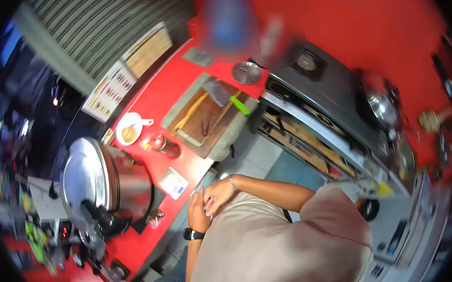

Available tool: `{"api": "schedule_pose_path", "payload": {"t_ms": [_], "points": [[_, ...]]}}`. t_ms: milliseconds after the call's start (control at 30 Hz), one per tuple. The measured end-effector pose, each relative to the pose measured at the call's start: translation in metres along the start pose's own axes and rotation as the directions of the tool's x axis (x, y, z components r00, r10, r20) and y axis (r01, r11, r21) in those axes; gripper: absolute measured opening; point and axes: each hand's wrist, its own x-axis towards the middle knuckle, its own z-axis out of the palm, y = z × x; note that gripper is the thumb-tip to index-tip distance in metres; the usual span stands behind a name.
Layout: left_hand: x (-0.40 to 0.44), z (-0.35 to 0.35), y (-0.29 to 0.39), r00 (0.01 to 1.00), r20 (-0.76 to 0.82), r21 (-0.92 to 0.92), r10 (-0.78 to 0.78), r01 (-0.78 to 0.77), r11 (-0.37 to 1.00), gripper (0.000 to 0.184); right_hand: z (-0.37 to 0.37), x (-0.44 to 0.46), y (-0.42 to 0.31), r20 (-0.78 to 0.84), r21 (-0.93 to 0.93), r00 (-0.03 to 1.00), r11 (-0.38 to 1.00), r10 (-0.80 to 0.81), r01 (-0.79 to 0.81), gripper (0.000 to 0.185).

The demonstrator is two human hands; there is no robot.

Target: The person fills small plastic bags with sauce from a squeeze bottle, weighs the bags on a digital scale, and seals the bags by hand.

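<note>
Two bare hands are held close together in front of a light beige shirt (pixel 275 242). The left hand (pixel 197 214), with a black watch (pixel 193 234) at its wrist, is touched by the right hand (pixel 219 194), which is marked by a silver bracelet (pixel 232 182). The fingers of both are bent a little and partly hidden, so it cannot be told if either hand is open or shut.

Near the hands, a flat white square thing with a blue patch (pixel 173 183) is set on the shiny red table (pixel 185 162). Farther up, a brown wooden cutting board (pixel 200 137) is laid on a grey-green cloth (pixel 226 147). On the board, a wide knife with a bright green handle (pixel 240 105) and a long yellow thing (pixel 188 115) can be seen. To one side, a red-topped jar (pixel 168 147), a white bowl with a handle (pixel 129 121) and a big silver pot (pixel 129 179) are seen.
</note>
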Motion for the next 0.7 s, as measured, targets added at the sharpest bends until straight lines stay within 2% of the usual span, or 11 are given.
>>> {"api": "schedule_pose_path", "payload": {"t_ms": [167,200,267,300,333,400,467,533,567,633,700], "points": [[0.008,0.002,-0.002,0.997,-0.078,-0.036,0.007,-0.010,0.999,0.084,-0.030,0.008,-0.020,0.208,0.009,0.976,0.998,-0.064,0.063,0.069],[0.011,0.001,0.002,0.974,0.044,-0.038,-0.221,0.222,0.974,0.085,-0.034,0.013,-0.019,0.246,-0.042,0.968,0.998,-0.045,0.057,0.072],[0.017,0.008,-0.005,0.961,0.007,-0.023,-0.276,0.276,0.961,0.089,-0.040,0.033,-0.003,0.344,-0.127,0.936,0.985,-0.068,0.118,0.072],[0.025,0.006,-0.004,0.951,-0.014,0.002,-0.308,0.308,0.951,0.093,-0.047,0.041,-0.008,0.437,-0.039,0.886,0.980,-0.159,0.195,0.069],[0.031,0.003,-0.005,0.955,-0.073,-0.015,-0.288,0.287,0.958,0.097,-0.057,0.047,-0.013,0.496,-0.159,0.865,0.973,-0.068,0.168,0.064],[0.044,-0.001,-0.010,0.935,-0.117,0.028,-0.336,0.341,0.940,0.101,-0.064,0.070,0.004,0.564,-0.093,0.811,0.964,-0.156,0.250,0.064],[0.055,0.000,-0.014,0.899,-0.174,0.030,-0.401,0.412,0.911,0.109,-0.082,0.080,0.004,0.608,-0.210,0.780,0.917,-0.149,0.339,0.063],[0.066,-0.002,-0.020,0.875,-0.234,-0.014,-0.424,0.433,0.901,0.105,-0.111,0.086,-0.023,0.676,-0.290,0.736,0.903,-0.040,0.315,0.062],[0.069,-0.002,-0.020,0.856,-0.267,-0.012,-0.442,0.456,0.890,0.105,-0.117,0.090,-0.010,0.571,-0.315,0.809,0.872,-0.142,0.375,0.064],[0.072,-0.002,-0.016,0.708,-0.443,-0.323,-0.550,0.446,0.834,0.088,-0.130,0.102,-0.004,0.573,-0.316,0.815,0.896,-0.083,0.313,0.071],[0.068,0.007,-0.024,0.649,-0.524,-0.238,-0.552,0.512,0.826,0.077,-0.139,0.108,-0.004,0.553,-0.249,0.821,0.911,-0.146,0.329,0.074]]}}
